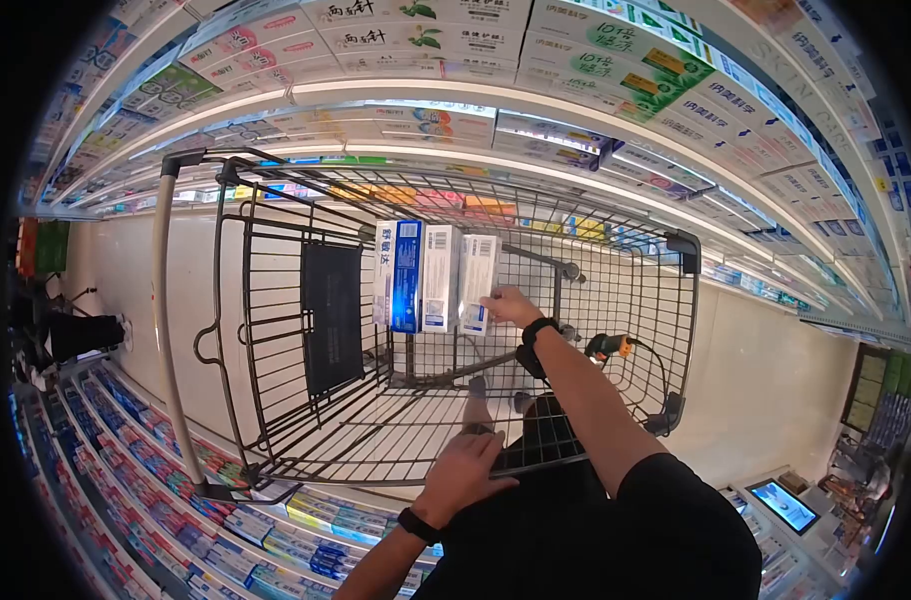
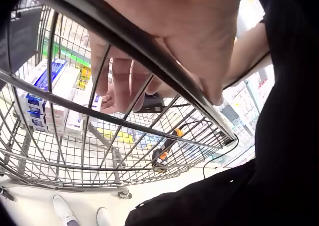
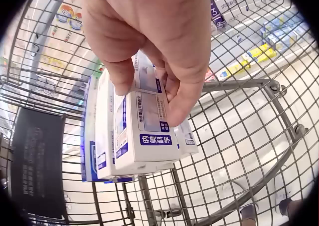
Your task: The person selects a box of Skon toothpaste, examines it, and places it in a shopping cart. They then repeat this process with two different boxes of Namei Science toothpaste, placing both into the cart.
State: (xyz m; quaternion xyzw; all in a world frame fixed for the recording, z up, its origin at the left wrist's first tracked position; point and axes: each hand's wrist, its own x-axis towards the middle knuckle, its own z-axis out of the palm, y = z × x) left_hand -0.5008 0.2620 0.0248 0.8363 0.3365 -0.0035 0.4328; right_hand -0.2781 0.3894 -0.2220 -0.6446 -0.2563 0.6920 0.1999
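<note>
My right hand point(image 1: 511, 306) reaches down into a shopping cart. Its thumb and fingers pinch a white toothpaste box point(image 3: 149, 131) with dark blue labels, seen close in the right wrist view. Left of it in the head view stand another white box point(image 1: 439, 280) and a blue-and-white box point(image 1: 408, 280), in a row inside the cart. My left hand point(image 1: 461, 475) grips the near rim of the cart point(image 2: 142, 47). Its fingers point(image 2: 122, 81) hang over the inner side, while the thumb lies outside.
A black panel point(image 1: 332, 318) sits at the cart's handle end. A black-and-orange device point(image 1: 608, 346) with a cable is at the other end. Shelves of boxed toothpaste point(image 1: 416, 40) run along the far side, and more packed shelves point(image 1: 146, 470) lie behind at the lower left.
</note>
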